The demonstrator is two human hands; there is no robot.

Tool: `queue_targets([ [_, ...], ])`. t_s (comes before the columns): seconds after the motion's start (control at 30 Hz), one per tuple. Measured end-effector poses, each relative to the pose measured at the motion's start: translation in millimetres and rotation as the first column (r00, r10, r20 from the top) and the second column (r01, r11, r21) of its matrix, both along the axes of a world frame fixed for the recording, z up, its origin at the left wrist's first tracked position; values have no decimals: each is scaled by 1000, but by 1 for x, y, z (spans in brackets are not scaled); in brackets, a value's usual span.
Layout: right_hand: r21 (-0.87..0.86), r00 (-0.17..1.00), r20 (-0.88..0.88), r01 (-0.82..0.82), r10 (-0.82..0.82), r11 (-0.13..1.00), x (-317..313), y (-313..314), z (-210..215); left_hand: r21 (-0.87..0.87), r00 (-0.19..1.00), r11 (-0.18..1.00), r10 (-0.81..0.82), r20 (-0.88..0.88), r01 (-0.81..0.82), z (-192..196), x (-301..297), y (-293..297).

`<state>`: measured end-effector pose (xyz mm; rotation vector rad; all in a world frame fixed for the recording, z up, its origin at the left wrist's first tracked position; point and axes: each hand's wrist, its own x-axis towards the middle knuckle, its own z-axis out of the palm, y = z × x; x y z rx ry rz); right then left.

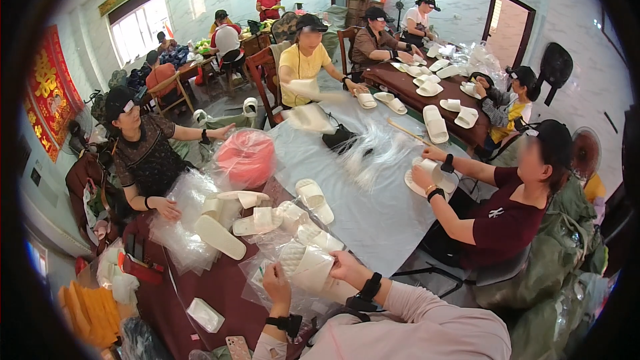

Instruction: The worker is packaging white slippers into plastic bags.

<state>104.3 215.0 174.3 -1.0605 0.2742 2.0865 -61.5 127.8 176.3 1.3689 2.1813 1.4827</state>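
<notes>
Near the lower edge, my left hand [277, 285] pinches the side of a clear plastic bag [257, 268]. My right hand [349, 269] grips a pair of cream-white slippers [313, 265] by their side. The slippers have quilted-looking soles and wide straps, and they lie partly within or against the bag; exactly how far in, I cannot tell. Just beyond my hands, more white slippers [259, 220] are heaped loosely. One slipper [220, 237] rests on a stack of clear bags [181, 217] beside a co-worker's hand.
A red bundle in clear plastic [245, 158] stands past the heap. Left of me are a white packet [205, 315], a phone [237, 347] and a red box [141, 268]. Co-workers sit around the table [373, 227]; one at right handles slippers [430, 177]. Full sacks [560, 247] stand at right.
</notes>
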Motion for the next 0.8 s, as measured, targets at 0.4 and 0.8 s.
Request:
queue_targets([
  [0.4,582,583,809,-772,-82,257,29,-6,10,-87,942,946,-320,-101,312,-24,31,-18],
  [0.8,672,830,555,-481,47,564,11,-7,33,66,641,949,-258,723,308,-49,30,-9],
])
